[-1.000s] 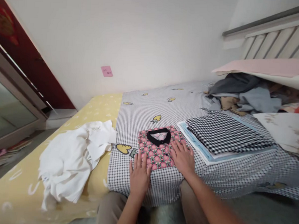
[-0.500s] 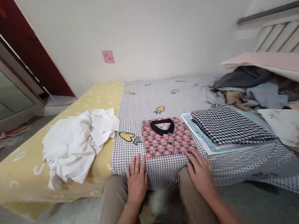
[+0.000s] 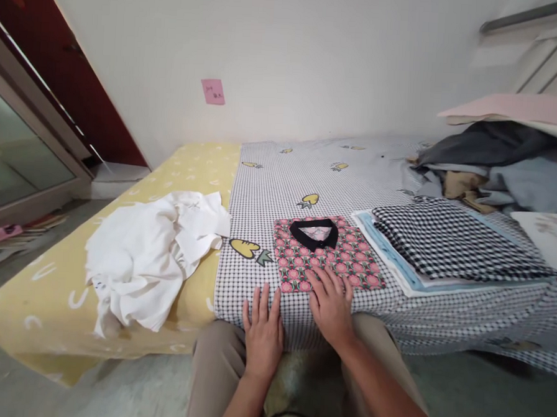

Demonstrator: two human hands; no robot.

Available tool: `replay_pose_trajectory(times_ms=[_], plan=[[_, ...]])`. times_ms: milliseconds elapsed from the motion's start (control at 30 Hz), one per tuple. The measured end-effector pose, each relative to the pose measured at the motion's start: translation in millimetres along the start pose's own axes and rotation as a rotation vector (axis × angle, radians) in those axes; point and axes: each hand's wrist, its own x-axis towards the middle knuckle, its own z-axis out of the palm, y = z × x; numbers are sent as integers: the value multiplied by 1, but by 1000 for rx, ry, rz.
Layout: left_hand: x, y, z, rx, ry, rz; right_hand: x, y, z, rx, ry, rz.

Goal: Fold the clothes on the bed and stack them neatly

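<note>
A folded shirt with a pink flower print and a black collar lies flat on the checked bed sheet, collar toward the wall. My right hand is open, its fingertips over the shirt's near edge. To the left, my left hand rests open on the edge of the bed, fingers spread, just short of the shirt's near left corner. Neither hand holds anything. Beside the shirt on the right is a stack of folded clothes, with a black-and-white checked garment on top.
A crumpled white garment lies on the yellow sheet at the left. Heaped dark and grey clothes fill the back right, under a pink sheet-like thing. A pink note is on the wall.
My right hand has moved left along the shirt's near edge, from its right corner to its middle. My left hand stays nearly in place. The view has turned slightly left.
</note>
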Motion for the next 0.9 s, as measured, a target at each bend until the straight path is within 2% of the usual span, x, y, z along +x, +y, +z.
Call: replay_pose_trajectory(times_ms=[167, 400, 500, 600, 667, 767, 900], plan=[[-1, 5, 3, 6, 26, -17, 9, 21, 12, 107, 47, 46], [-2, 8, 6, -73, 61, -64, 16, 43, 30, 189, 211, 158], [5, 8, -2, -228, 89, -85, 14, 45, 36, 207, 235, 161], [24, 12, -12, -478, 118, -88, 12, 46, 37, 231, 216, 185], [42, 17, -18, -618, 95, -126, 11, 47, 37, 248, 207, 193], [67, 23, -20, -749, -9, -217, 10, 48, 37, 271, 215, 185], [88, 27, -18, -757, -136, -251, 9, 49, 39, 289, 232, 171]])
